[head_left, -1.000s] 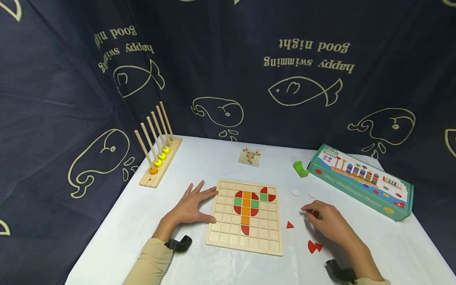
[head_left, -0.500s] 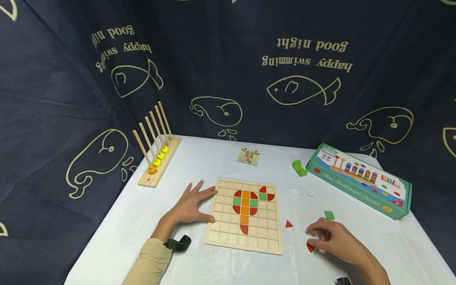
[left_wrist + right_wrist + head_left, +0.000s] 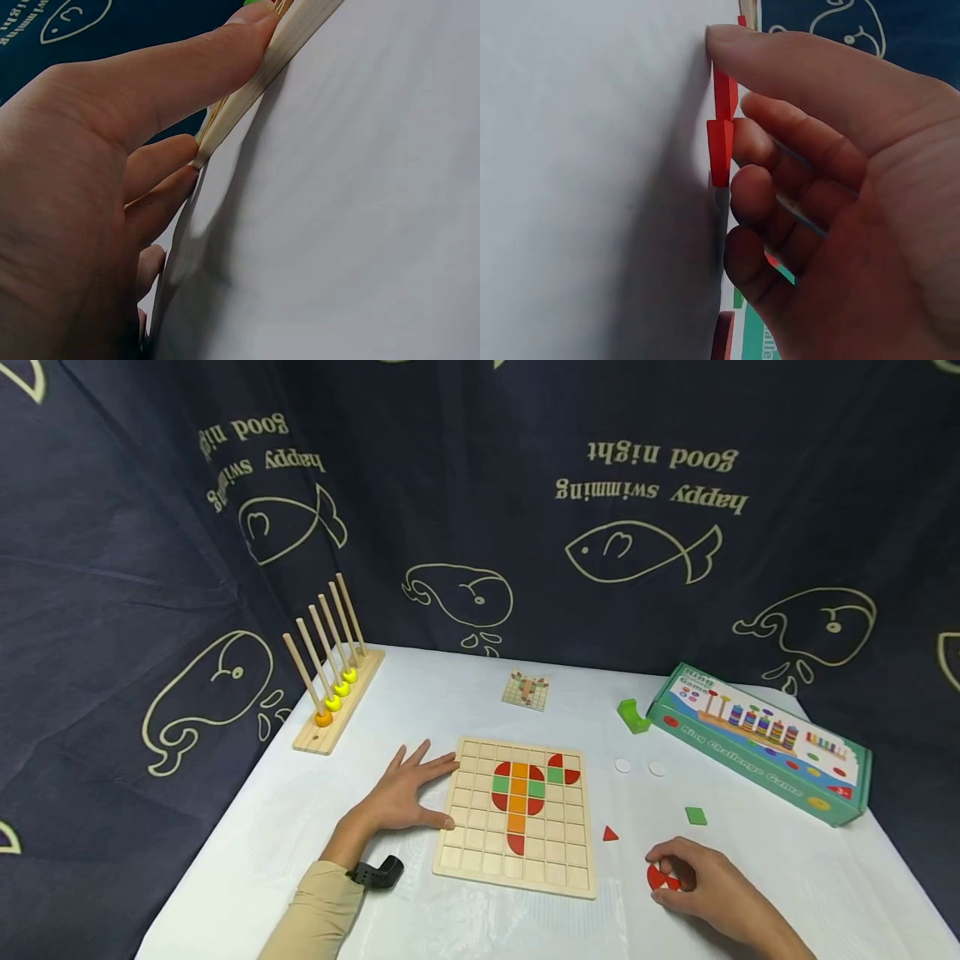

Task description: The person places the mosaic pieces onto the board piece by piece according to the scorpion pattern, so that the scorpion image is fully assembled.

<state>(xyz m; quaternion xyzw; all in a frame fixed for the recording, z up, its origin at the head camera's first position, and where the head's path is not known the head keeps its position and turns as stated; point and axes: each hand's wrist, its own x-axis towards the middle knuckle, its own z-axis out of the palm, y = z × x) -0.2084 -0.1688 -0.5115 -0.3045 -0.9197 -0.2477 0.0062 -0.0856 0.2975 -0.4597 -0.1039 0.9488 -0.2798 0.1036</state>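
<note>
A wooden grid board [image 3: 480,852] lies on the table with orange, green and red pieces set in it. My left hand [image 3: 401,793] rests at its left side, fingers spread and thumb on the edge; the left wrist view shows the thumb over the board's rim [image 3: 247,101]. To the right of the board, my right hand [image 3: 705,885] has its thumb and forefinger curled about a red quarter-circle piece [image 3: 655,877], pinching it at the tabletop. Touching that piece is a red triangle [image 3: 672,884], partly under the fingers. Seen edge-on in the right wrist view are red pieces [image 3: 719,152].
Nearby lie a red triangle [image 3: 610,834], a green square [image 3: 696,816] and two white discs [image 3: 622,766]. Further back are a small pattern card [image 3: 526,691], a green curved block [image 3: 633,716] and a ring game box [image 3: 757,743]. A peg stand [image 3: 322,741] with rings stands left.
My right hand has moved down toward the near red pieces and closed its fingertips about them. The green square, hidden at first, now shows behind the hand. My left hand stays put.
</note>
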